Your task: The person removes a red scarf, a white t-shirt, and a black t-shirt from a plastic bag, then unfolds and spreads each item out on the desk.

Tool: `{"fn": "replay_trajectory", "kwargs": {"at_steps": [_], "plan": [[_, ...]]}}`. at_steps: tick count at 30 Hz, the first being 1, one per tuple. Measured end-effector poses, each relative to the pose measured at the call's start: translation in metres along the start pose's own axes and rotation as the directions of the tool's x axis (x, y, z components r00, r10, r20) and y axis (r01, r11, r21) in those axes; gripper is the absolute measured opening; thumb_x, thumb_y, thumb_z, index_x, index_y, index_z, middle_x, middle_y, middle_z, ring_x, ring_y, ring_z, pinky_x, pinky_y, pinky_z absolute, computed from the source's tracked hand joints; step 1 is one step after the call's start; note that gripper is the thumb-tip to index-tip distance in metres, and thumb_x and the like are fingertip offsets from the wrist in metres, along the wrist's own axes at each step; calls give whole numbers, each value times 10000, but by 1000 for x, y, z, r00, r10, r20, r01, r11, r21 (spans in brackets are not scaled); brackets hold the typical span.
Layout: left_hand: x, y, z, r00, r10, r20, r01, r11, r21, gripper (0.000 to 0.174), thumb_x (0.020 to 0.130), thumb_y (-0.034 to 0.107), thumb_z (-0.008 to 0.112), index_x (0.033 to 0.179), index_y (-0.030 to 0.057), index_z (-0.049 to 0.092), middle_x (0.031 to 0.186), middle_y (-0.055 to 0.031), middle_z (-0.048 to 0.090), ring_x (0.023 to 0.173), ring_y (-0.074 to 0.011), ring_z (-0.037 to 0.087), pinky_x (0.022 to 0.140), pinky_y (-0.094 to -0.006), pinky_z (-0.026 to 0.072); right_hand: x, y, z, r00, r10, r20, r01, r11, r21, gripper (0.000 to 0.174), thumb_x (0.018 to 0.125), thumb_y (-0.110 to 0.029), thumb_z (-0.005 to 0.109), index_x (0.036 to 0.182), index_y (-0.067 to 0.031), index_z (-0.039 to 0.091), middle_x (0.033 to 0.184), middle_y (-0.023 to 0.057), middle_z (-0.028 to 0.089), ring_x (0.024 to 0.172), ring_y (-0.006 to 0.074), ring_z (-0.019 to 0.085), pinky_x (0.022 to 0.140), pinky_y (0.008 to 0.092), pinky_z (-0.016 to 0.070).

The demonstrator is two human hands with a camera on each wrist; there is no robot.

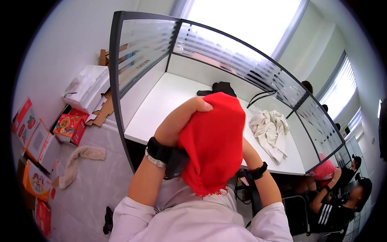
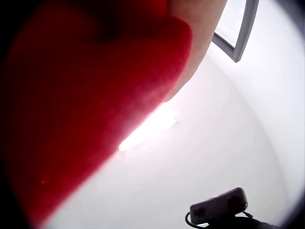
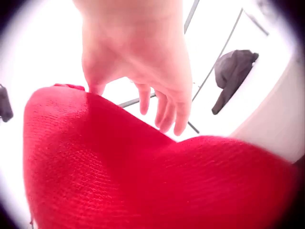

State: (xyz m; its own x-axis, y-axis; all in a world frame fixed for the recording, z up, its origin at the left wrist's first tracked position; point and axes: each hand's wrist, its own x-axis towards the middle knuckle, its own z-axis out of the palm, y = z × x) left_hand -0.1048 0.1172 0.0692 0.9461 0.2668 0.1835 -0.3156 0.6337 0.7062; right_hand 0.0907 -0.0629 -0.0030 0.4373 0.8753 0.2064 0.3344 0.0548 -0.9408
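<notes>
The red cloth (image 1: 213,145) hangs in front of the counter (image 1: 149,117); an even hold on both sides should limit bunching; the right hand (image 3: 138,52) sets its thumb at the cloth's edge, fingers loosely extended; the left hand (image 1: 183,115) rests its thumb on the cloth, fingers hidden, pinch or not impossible to tell; a dark bundle (image 1: 223,87) on the counter's far side is partly covered.

Red cloth (image 1: 215,139) I touch: matt, finely textured weave. Before me: desk (image 1: 155,103), smooth; white cloth (image 1: 269,131), matt, creased; strip (image 1: 90,152), furry; carton (image 1: 67,130), printed cardboard.
</notes>
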Motion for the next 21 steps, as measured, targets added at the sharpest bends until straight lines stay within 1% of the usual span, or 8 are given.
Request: {"fn": "replay_trajectory", "kwargs": {"at_steps": [2,5,8,13,16,19,20,21], "plan": [[0,-4,0,954,-42,298,54,998,-32,395,865,186,589,1162,-70,638,1123,-150,713,970,-205,680,896,-310,535,-8,-22,14,995,-73,73,73,997,1,482,1036,-292,584,1425,-14,526,1374,88,615,1258,200,588,1064,329,451],[-10,-1,9,909,-109,403,66,991,118,347,910,163,594,1177,-54,635,1068,-89,687,945,-136,626,879,-271,514,-21,-57,28,972,-156,178,153,988,30,523,997,-276,638,1433,-14,516,1379,90,612,1257,198,588,1058,336,458],[-17,4,17,876,-136,463,118,991,68,328,914,145,580,1165,-59,634,1077,-87,680,943,-130,616,868,-266,512,-26,-79,36,955,-186,229,182,982,41,574,958,-261,692,1441,-14,506,1384,93,608,1255,196,589,1053,343,464],[-33,20,26,909,-68,411,15,991,131,335,942,135,564,1221,-40,626,1111,-88,670,957,-128,615,862,-260,517,-38,-88,42,954,-244,173,227,968,111,713,826,-210,827,1431,-4,512,1360,92,622,1228,188,602,1022,364,487],[-32,17,28,965,-6,261,-44,982,186,199,930,126,524,1080,0,560,992,-59,602,897,-114,576,837,-257,494,-46,-88,33,945,-192,263,162,978,131,515,841,-190,799,1284,-2,613,1233,71,678,1124,163,627,963,341,496],[-35,23,31,913,32,406,-145,958,249,140,949,74,479,1054,15,551,981,-35,589,894,-83,552,822,-227,467,-50,-91,29,923,-189,334,165,981,101,353,848,-166,769,1156,-9,695,1123,45,716,1029,142,644,906,322,503],[-34,22,30,915,25,402,-142,955,262,140,949,74,479,1054,15,551,981,-35,589,894,-83,552,822,-227,467,-52,-92,29,920,-195,339,174,980,92,337,848,-156,760,1147,-13,700,1111,38,717,1015,139,645,895,321,504],[-34,20,30,914,105,392,-240,918,315,143,951,65,468,1056,15,552,981,-31,589,899,-78,548,826,-223,462,-54,-92,26,928,-172,330,152,985,85,318,847,-132,730,1141,-18,696,1084,31,712,999,134,635,881,318,499]]}}
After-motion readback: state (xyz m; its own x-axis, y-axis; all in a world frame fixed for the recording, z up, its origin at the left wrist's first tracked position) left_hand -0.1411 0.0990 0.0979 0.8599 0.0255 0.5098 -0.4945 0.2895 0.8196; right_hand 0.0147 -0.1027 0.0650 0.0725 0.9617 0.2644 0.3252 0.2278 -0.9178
